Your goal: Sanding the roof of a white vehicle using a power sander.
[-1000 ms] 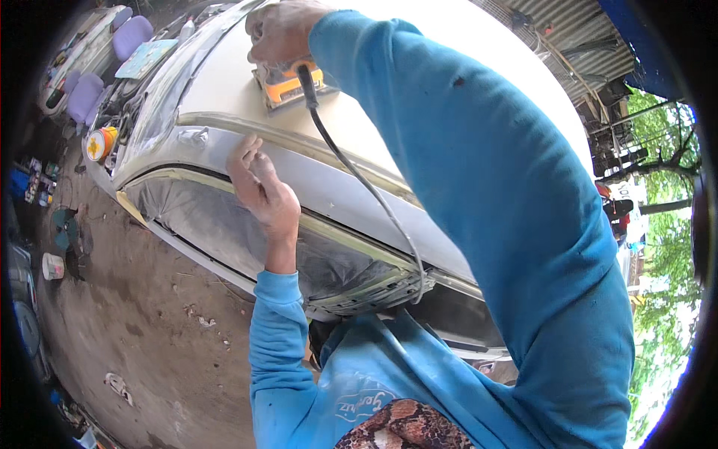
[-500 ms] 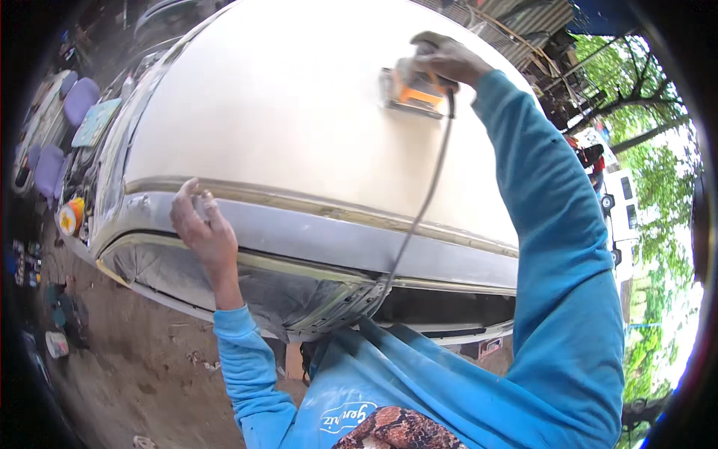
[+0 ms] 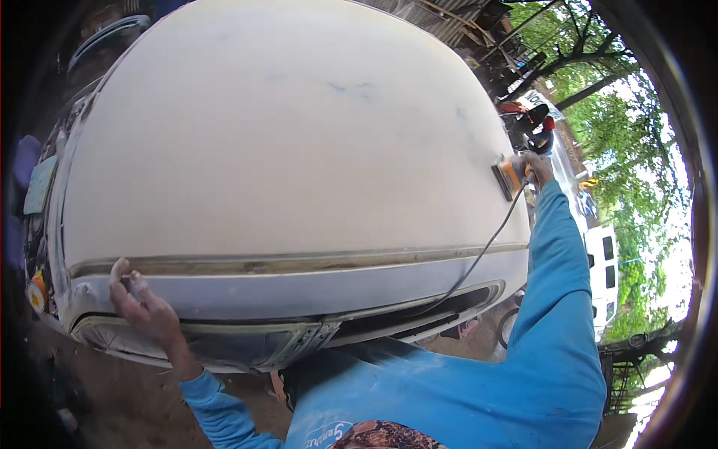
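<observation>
The right hand (image 3: 537, 166) is gripping an orange sander (image 3: 510, 176) at full reach on the car hood (image 3: 284, 150); the left hand (image 3: 142, 305), fingers curled, is bracing on the front edge. Overstretched, the sander risks tipping and gouging, or its cord (image 3: 479, 258) dragging.

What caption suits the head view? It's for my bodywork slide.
Right hand runs an orange sander along the primed car hood; left hand braces its front edge.

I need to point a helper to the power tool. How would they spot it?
Start at the big pale car hood and go to its far right edge. There the right hand holds a small orange sander, the only orange thing there, trailing a dark cord.
</observation>
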### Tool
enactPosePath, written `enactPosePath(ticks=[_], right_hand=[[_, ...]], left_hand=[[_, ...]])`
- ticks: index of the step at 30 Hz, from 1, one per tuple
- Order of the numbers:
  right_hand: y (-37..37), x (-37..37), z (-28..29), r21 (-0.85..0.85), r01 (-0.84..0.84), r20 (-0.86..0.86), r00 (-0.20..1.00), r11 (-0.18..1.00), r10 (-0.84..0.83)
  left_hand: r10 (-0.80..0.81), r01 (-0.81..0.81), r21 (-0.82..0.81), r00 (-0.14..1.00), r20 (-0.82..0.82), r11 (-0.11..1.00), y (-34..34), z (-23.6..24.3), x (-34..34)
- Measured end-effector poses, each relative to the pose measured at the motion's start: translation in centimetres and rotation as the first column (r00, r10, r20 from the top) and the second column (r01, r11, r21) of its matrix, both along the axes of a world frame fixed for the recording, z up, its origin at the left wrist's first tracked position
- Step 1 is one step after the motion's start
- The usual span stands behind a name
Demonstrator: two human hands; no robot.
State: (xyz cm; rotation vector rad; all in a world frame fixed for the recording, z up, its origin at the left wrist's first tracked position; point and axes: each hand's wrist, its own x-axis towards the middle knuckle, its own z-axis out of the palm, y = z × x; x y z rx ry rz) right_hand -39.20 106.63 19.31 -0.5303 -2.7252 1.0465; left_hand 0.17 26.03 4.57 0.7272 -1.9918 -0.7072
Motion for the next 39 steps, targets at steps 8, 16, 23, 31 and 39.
enactPosePath(ticks=[8,16,23,31,39], right_hand=[[2.7,1.9,0.3,-0.073,-0.141,-0.037,0.99,0.987,0.139],[-16.3,-14.3,1.6,-0.099,-0.342,-0.122,0.936,0.934,0.329],[-38.0,-23.9,2.9,-0.03,-0.53,-0.078,0.846,0.847,0.527],[-63.0,-27.4,2.9,0.256,-0.765,-0.087,0.59,0.591,0.802],[-79.1,-21.4,1.1,0.101,-0.978,-0.018,0.182,0.182,0.983]], left_hand=[[-0.016,0.015,0.121,1.0,0.007,0.993,-0.5,-0.7,-0.2],[-0.04,0.038,0.086,0.999,0.02,0.996,1.0,0.7,-0.3],[0.007,0.001,-0.057,0.992,0.13,0.998,1.6,2.4,-0.5],[0.013,0.005,-0.129,0.989,0.144,0.992,0.7,2.5,-0.4],[0.017,0.001,-0.11,0.988,0.156,0.994,0.8,2.5,-0.2]])
